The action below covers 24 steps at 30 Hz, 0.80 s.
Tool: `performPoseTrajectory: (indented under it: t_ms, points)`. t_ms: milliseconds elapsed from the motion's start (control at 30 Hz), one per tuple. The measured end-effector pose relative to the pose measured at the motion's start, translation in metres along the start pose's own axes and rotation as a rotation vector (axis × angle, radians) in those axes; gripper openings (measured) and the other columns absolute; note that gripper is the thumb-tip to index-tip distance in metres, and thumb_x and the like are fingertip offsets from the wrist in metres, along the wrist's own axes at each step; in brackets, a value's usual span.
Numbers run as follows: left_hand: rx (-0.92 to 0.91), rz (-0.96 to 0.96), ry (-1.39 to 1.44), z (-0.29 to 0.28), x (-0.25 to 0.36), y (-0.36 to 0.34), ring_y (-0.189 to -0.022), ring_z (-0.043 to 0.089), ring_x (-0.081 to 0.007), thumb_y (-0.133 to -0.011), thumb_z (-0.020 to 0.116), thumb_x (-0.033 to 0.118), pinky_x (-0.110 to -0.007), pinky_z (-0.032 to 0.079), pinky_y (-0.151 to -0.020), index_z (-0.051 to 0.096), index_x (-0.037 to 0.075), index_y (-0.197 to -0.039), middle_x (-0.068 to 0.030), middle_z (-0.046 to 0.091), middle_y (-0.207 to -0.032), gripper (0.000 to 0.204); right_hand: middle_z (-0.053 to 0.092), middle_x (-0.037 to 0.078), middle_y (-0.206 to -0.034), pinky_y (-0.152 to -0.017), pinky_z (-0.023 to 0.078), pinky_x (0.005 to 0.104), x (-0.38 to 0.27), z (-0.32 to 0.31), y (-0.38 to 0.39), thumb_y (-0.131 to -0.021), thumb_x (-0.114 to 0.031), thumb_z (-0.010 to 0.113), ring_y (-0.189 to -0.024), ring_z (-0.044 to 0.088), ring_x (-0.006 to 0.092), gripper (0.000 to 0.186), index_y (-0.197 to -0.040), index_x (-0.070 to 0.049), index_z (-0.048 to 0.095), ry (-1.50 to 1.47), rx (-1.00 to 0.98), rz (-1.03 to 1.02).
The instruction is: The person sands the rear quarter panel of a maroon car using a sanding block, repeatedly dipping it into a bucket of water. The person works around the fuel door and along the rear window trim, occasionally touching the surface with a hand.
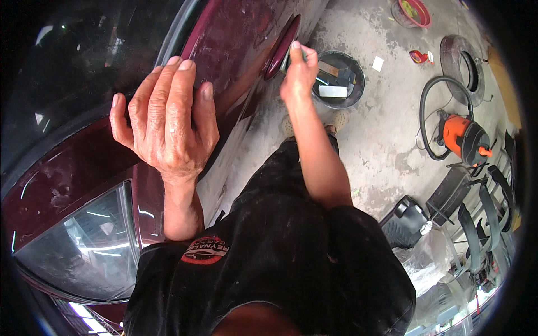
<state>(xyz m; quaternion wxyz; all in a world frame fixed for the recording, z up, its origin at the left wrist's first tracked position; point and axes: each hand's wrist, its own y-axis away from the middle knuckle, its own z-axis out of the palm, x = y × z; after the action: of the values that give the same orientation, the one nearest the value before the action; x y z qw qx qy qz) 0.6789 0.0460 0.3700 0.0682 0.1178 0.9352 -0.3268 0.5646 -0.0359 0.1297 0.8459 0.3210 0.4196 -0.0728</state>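
My left hand [170, 120] lies with its fingers stretched out on the edge of a dark red car [224, 61], by the dark glass [84, 61]. Beside the car's door handle [283, 48], my right hand [301, 74] is closed with the thumb on top. A sliver of something thin and dark green shows between its fingers; its kind is hidden. Just past that hand stands a round black tub [358, 84] on the floor. In it are dark liquid, a white rectangular block [333, 91] and a brownish strip [328, 69].
Grey concrete floor [381, 143] stretches to the right. On it are a red basin [427, 21], a red spray bottle [419, 56], a tyre [448, 61], an orange and black vacuum cleaner [459, 135] with a hose, and several dark car parts [448, 193] beside clear plastic sheeting [428, 255].
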Motion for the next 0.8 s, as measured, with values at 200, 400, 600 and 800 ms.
performPoseTrajectory:
  t_ms: [200, 400, 600, 800]
  points:
    - [-0.033, -0.014, -0.018, -0.004, 0.003, -0.003, -0.109, 0.069, -0.0157, -0.088, 0.076, 0.019, -0.037, 0.03, -0.116, 0.075, 0.014, -0.115, -0.0002, 0.077, -0.112, 0.027, 0.065, 0.001, -0.088, -0.066, 0.045, 0.0336, -0.048, 0.01, -0.058, -0.09, -0.019, 0.077, -0.077, 0.054, 0.0126, 0.019, -0.1, -0.009, 0.064, 0.053, -0.096, 0.228]
    - [-0.045, -0.007, -0.014, -0.005, 0.005, -0.004, -0.11, 0.069, -0.0159, -0.088, 0.076, 0.018, -0.038, 0.029, -0.116, 0.074, 0.014, -0.115, 0.0004, 0.076, -0.113, 0.028, 0.064, -0.001, -0.085, -0.059, 0.037, 0.0329, -0.056, 0.013, -0.084, -0.09, -0.023, 0.077, -0.074, 0.054, 0.0139, 0.019, -0.098, -0.014, 0.063, 0.172, -0.128, 0.286]
    - [-0.044, -0.024, -0.052, -0.004, 0.005, -0.004, -0.111, 0.068, -0.0164, -0.088, 0.075, 0.017, -0.038, 0.03, -0.115, 0.074, 0.014, -0.115, 0.0003, 0.076, -0.114, 0.027, 0.064, -0.001, -0.099, -0.072, 0.039, 0.0376, -0.058, 0.013, -0.045, -0.091, -0.025, 0.077, -0.089, 0.054, 0.0158, 0.021, -0.1, -0.015, 0.061, 0.135, -0.096, 0.33]
    - [-0.055, -0.018, -0.058, -0.004, 0.004, -0.004, -0.111, 0.068, -0.0161, -0.087, 0.076, 0.017, -0.038, 0.029, -0.115, 0.074, 0.014, -0.116, 0.0004, 0.076, -0.114, 0.029, 0.062, -0.003, -0.105, -0.079, 0.037, 0.0408, -0.059, 0.011, -0.062, -0.091, -0.027, 0.076, -0.095, 0.051, 0.017, 0.021, -0.101, -0.017, 0.061, 0.124, -0.132, 0.387]
